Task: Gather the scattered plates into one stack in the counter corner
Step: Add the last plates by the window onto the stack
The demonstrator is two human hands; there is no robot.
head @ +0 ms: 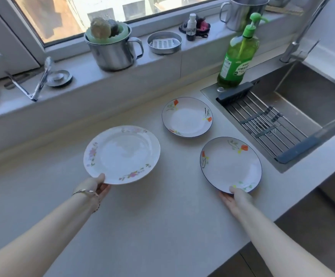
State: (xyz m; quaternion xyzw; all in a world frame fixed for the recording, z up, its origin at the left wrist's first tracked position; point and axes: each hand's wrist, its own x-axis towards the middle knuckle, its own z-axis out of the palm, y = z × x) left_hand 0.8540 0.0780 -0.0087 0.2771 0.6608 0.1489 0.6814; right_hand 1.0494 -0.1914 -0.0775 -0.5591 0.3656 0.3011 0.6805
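Note:
Three white plates are in view over the pale counter (138,216). My left hand (94,187) grips the near rim of a pink-flowered plate (121,154), held slightly above the counter. My right hand (236,198) pinches the near rim of a blue-rimmed plate with orange flowers (230,164), thumb on top. A second blue-rimmed plate with orange flowers (187,117) lies flat on the counter behind, touched by neither hand.
A sink (310,100) with a roll-up drying rack (262,120) lies to the right. A green soap bottle (237,56) stands at its corner. The windowsill holds a steel mug with scrubbers (112,50), a round tin (164,43), a small bottle (191,27) and tongs (37,82).

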